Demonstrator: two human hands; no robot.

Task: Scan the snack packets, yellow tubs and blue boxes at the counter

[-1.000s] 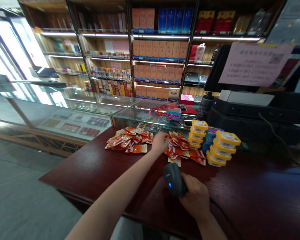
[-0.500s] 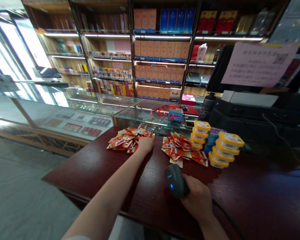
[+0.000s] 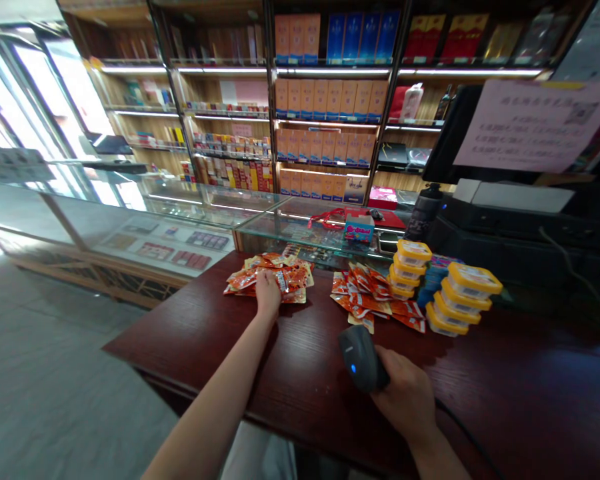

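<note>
My left hand [image 3: 269, 291] reaches out to the left pile of orange snack packets [image 3: 250, 279] on the dark red wooden counter [image 3: 190, 333]. Its fingers are curled down onto a packet at the pile's near edge. My right hand [image 3: 406, 399] is closed around a black barcode scanner [image 3: 361, 359] with a small blue light, held just above the counter near me. A second pile of orange packets [image 3: 367, 297] lies between the scanner and the far edge, a short way right of my left hand.
Two stacks of yellow-lidded tubs [image 3: 463, 297] stand right of the packets. A black register and monitor with a pink notice [image 3: 530, 127] fill the right. A glass display case [image 3: 180, 220] runs behind the counter, with stocked shelves [image 3: 325, 100] beyond it. The scanner's cable [image 3: 460, 427] trails right.
My left hand has moved from the right pile of packets over to the left pile. The right hand keeps its hold on the scanner, almost still.
</note>
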